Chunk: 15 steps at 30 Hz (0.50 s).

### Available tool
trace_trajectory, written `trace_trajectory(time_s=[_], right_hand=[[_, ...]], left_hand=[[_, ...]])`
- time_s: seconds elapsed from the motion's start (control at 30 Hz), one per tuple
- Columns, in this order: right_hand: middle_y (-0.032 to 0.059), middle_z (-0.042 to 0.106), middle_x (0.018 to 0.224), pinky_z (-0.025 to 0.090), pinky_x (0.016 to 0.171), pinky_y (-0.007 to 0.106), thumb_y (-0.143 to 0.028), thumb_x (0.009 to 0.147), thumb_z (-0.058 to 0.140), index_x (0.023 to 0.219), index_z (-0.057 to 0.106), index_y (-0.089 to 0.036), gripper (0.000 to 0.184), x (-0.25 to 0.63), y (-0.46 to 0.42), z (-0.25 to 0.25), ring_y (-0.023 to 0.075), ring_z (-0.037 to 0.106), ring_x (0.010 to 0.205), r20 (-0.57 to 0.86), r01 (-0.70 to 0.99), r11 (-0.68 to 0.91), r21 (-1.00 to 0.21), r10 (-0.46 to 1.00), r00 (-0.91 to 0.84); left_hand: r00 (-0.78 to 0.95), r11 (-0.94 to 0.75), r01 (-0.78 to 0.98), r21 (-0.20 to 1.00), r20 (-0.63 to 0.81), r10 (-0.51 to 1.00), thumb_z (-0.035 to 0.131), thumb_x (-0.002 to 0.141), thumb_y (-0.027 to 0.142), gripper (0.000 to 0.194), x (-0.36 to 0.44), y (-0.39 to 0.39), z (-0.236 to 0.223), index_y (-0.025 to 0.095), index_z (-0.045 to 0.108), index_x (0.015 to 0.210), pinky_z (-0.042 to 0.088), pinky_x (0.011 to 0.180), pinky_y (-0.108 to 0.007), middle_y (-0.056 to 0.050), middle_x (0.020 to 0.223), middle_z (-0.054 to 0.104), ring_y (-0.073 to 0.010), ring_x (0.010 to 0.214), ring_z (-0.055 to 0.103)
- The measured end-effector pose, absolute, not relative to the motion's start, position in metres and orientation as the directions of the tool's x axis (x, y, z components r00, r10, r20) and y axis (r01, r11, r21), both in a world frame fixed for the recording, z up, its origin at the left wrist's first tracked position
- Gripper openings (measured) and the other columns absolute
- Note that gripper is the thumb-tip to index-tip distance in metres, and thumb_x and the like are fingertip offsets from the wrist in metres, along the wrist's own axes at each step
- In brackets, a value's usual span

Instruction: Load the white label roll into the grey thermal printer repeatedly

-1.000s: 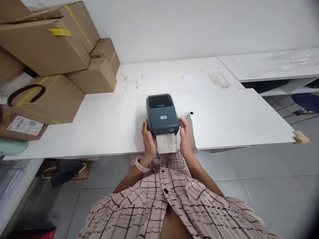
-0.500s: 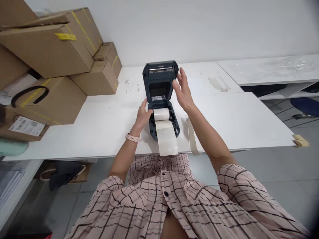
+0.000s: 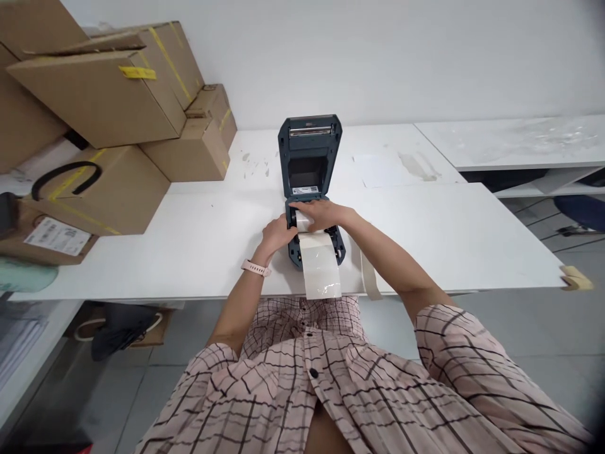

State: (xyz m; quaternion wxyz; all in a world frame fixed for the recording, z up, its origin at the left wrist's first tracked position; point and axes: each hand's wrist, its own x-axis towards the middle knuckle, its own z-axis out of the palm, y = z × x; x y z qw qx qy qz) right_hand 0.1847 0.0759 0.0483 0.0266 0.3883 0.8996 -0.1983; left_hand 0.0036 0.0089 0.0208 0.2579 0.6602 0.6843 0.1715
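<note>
A dark grey label printer (image 3: 310,155) stands on the white table with its lid tipped up and back. Inside it lies a white label roll (image 3: 303,221), partly covered by my right hand (image 3: 324,214). That hand reaches across from the right, fingers over the top of the roll and thumb at its front. My left hand (image 3: 278,236) grips the printer's left side, its thumb pointing inward at the roll's left end; some of its fingertips are hidden. From the roll, a pale label strip (image 3: 321,271) runs out over the printer's front toward the table edge.
Stacked cardboard boxes (image 3: 108,94) fill the table's left side. A beige paper strip (image 3: 371,277) lies right of the printer, partly behind my right forearm. A padded corner (image 3: 576,278) marks the table's right end. Clear plastic (image 3: 534,139) lies on the far right surface.
The printer's lid has gone from closed to raised, baring the roll. My right hand has moved from the lid down onto the roll. The left stays at the printer's left side.
</note>
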Motion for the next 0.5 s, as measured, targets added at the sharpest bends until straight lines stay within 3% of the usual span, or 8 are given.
trace_trajectory(time_s=[0.1, 0.23, 0.3, 0.4, 0.5], right_hand=[[0.0200, 0.058, 0.151, 0.054, 0.098, 0.050, -0.027, 0.074, 0.082, 0.169, 0.014, -0.026, 0.116, 0.172, 0.082, 0.050, 0.0436, 0.061, 0.130, -0.335, 0.737, 0.614, -0.284, 0.656, -0.676], [0.0175, 0.060, 0.149, 0.055, 0.096, 0.050, -0.027, 0.070, 0.084, 0.169, 0.013, -0.028, 0.122, 0.180, 0.077, 0.065, 0.0412, 0.065, 0.122, -0.294, 0.692, 0.606, -0.392, 0.630, -0.719], [0.0153, 0.054, 0.156, 0.054, 0.102, 0.050, -0.029, 0.070, 0.084, 0.168, 0.017, -0.029, 0.118, 0.200, 0.069, 0.079, 0.0394, 0.062, 0.128, -0.187, 0.589, 0.637, -0.498, 0.584, -0.790], [0.0114, 0.042, 0.165, 0.049, 0.112, 0.048, -0.040, 0.074, 0.084, 0.166, 0.022, -0.031, 0.111, 0.246, 0.057, 0.103, 0.0357, 0.054, 0.139, 0.086, 0.369, 0.698, -0.614, 0.523, -0.848], [0.0102, 0.049, 0.156, 0.050, 0.111, 0.044, -0.049, 0.076, 0.084, 0.166, 0.022, -0.031, 0.111, 0.294, 0.050, 0.116, 0.0308, 0.058, 0.132, 0.263, 0.310, 0.690, -0.654, 0.592, -0.761]], left_hand=[[0.036, 0.073, 0.876, 0.477, -0.217, 0.976, 0.052, 0.085, 0.030, 0.046, 0.004, 0.008, 0.024, 0.017, 0.060, 0.128, 0.054, 0.087, -0.044, -0.017, 0.118, 0.075, -0.0382, 0.111, 0.071], [0.070, 0.038, 0.871, 0.489, -0.201, 0.977, 0.049, 0.086, 0.026, 0.049, 0.003, 0.008, 0.024, 0.015, 0.058, 0.133, 0.053, 0.088, -0.043, -0.018, 0.124, 0.074, -0.0381, 0.114, 0.070], [0.078, 0.028, 0.856, 0.516, -0.183, 0.980, 0.049, 0.086, 0.026, 0.050, 0.002, 0.007, 0.021, 0.015, 0.058, 0.134, 0.053, 0.088, -0.044, -0.018, 0.124, 0.074, -0.0388, 0.114, 0.070], [0.067, 0.036, 0.834, 0.550, -0.165, 0.984, 0.049, 0.086, 0.026, 0.051, 0.001, 0.004, 0.019, 0.014, 0.057, 0.135, 0.052, 0.088, -0.046, -0.018, 0.125, 0.074, -0.0401, 0.113, 0.069], [0.068, 0.029, 0.807, 0.590, -0.142, 0.988, 0.048, 0.086, 0.025, 0.050, 0.001, 0.001, 0.019, 0.016, 0.059, 0.134, 0.052, 0.086, -0.045, -0.017, 0.123, 0.074, -0.0383, 0.108, 0.070]])
